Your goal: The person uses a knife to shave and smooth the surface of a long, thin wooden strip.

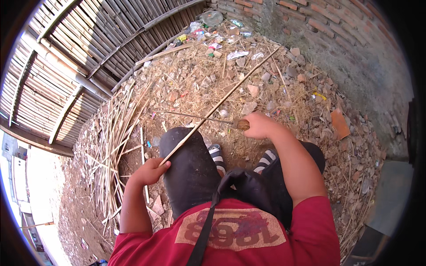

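My left hand [151, 171] is closed around the near end of a long, thin bamboo stick [233, 90]. From there the stick slants up over my left knee toward the far right. In my right hand [258, 125] is the wooden handle of a knife [242, 124], its long narrow blade pointing left. The blade crosses the stick just beyond my left knee; whether the two touch I cannot tell. My fingers on the knife handle are partly hidden by the back of the hand.
Many thin bamboo strips [116, 153] lie in a loose pile at the left. A bamboo fence [128, 42] stands at the far left, a brick wall [350, 57] at the right. Rubble, dry straw and litter [213, 44] cover the ground. My sandalled feet are below my knees.
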